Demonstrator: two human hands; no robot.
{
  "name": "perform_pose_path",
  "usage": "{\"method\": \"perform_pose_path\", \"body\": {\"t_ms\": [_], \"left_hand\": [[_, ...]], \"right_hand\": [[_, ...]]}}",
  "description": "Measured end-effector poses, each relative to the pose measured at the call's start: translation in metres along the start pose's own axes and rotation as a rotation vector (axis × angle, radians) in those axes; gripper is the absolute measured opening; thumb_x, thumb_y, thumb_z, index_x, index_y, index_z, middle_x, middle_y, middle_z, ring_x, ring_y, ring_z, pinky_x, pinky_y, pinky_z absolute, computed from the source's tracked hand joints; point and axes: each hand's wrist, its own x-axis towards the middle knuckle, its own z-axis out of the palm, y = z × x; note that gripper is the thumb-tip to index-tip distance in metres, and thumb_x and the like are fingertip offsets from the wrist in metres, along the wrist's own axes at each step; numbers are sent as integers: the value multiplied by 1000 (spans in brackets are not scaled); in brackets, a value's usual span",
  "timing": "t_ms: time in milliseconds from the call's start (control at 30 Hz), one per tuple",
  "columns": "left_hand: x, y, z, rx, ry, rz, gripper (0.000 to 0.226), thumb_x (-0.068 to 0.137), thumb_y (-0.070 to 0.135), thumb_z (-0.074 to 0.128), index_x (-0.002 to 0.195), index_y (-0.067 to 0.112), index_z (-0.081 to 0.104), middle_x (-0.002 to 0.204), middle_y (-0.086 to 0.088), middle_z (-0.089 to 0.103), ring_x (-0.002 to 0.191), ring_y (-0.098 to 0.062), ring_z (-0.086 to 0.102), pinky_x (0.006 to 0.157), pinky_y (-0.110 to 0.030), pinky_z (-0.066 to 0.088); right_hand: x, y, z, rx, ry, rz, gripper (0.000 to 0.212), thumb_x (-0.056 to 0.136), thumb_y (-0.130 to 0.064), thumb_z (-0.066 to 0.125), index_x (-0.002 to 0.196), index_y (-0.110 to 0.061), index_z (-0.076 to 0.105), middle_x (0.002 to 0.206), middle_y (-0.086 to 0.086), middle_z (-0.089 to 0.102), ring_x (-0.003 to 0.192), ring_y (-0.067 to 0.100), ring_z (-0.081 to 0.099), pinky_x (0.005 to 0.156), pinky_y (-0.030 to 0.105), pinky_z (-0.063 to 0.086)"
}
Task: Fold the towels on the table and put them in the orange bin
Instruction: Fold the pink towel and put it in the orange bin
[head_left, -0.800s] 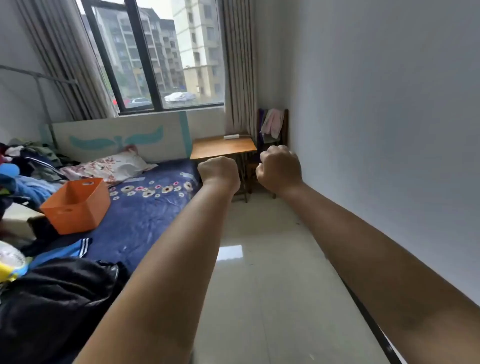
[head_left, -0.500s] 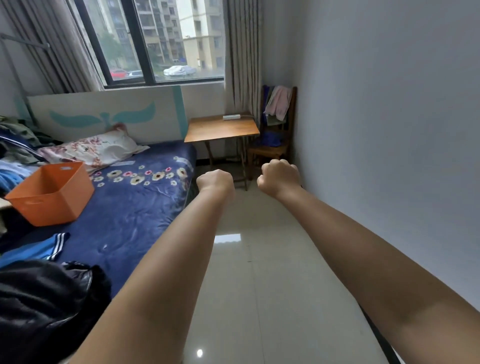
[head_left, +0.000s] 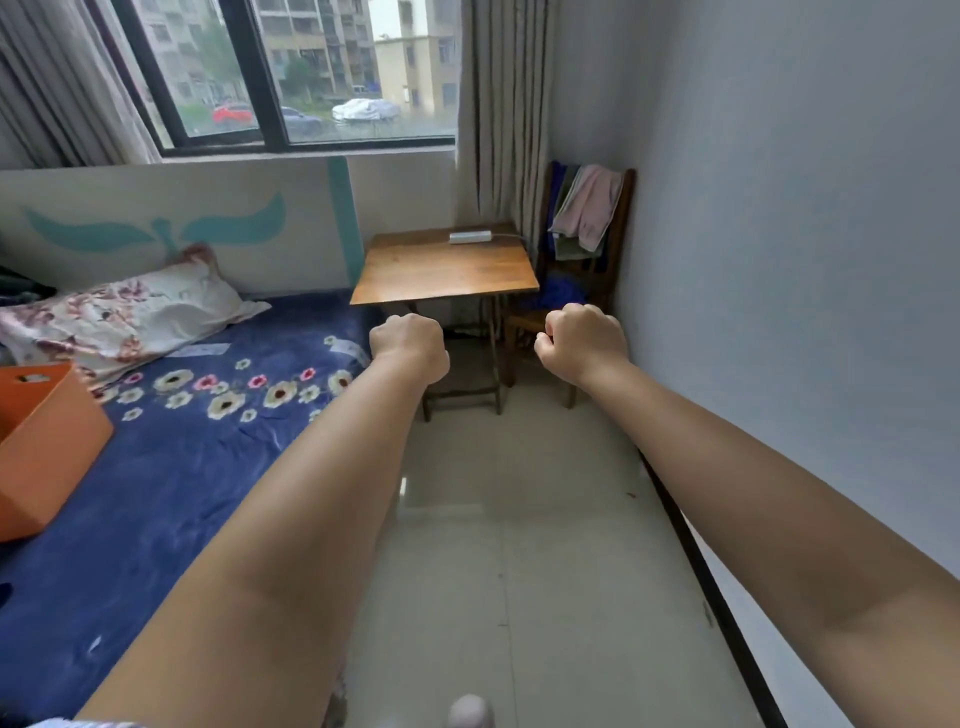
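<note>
- Left hand (head_left: 410, 345) and right hand (head_left: 584, 340): both held out ahead on straight arms, each curled into a fist with nothing in it, a clear gap between the two. Judged a ready posture before work begins — no cloth is held.
- Table (head_left: 447, 270): stands just beyond both fists, slightly toward the left one. Its top carries only a white power strip (head_left: 470, 237) at the far edge, with a cord running off to the right. No towel lies on it.
- Towels (head_left: 587, 208): pink and greenish cloths hang over the back of a wooden chair (head_left: 621, 249), beyond and a little above the right fist, against the wall. Likely draped there to air; these appear to be the items to fold, though that is a judgement.
- Orange bin (head_left: 49, 447): sits on the bed (head_left: 208, 467), well off to the left of the left hand and nearer the person, open side up. What it holds cannot be seen.
- Pillow (head_left: 119, 312): far-left of the left fist, at the head of the bed.
- Stage: nothing folded, nothing binned — the task looks barely started. The next step calls for reaching past the table to the chair back.
</note>
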Motion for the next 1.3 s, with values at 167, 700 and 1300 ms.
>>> {"method": "perform_pose_path", "body": {"t_ms": [167, 700, 1300], "left_hand": [[133, -8, 13, 6, 39, 60, 26, 91, 21, 46, 108, 7, 60, 107, -13, 58, 89, -27, 52, 66, -30, 37], [551, 75, 73, 9, -59, 171, 8, 85, 11, 45, 81, 12, 52, 79, -6, 47, 71, -20, 43, 51, -26, 30], [997, 202, 104, -68, -1, 315, 26, 89, 16, 47, 109, 9, 62, 116, -11, 60, 108, -30, 54, 72, -32, 37]], "right_hand": [[115, 20, 43, 1, 9, 38, 31, 91, -24, 43, 103, -3, 62, 107, 16, 61, 102, 33, 53, 81, 33, 41], [470, 179, 193, 11, 16, 165, 27, 89, -21, 45, 94, -2, 63, 100, 17, 62, 95, 33, 55, 72, 31, 37], [834, 389, 310, -87, 16, 350, 25, 88, -19, 47, 94, 0, 63, 102, 18, 62, 95, 33, 56, 65, 27, 31]]}}
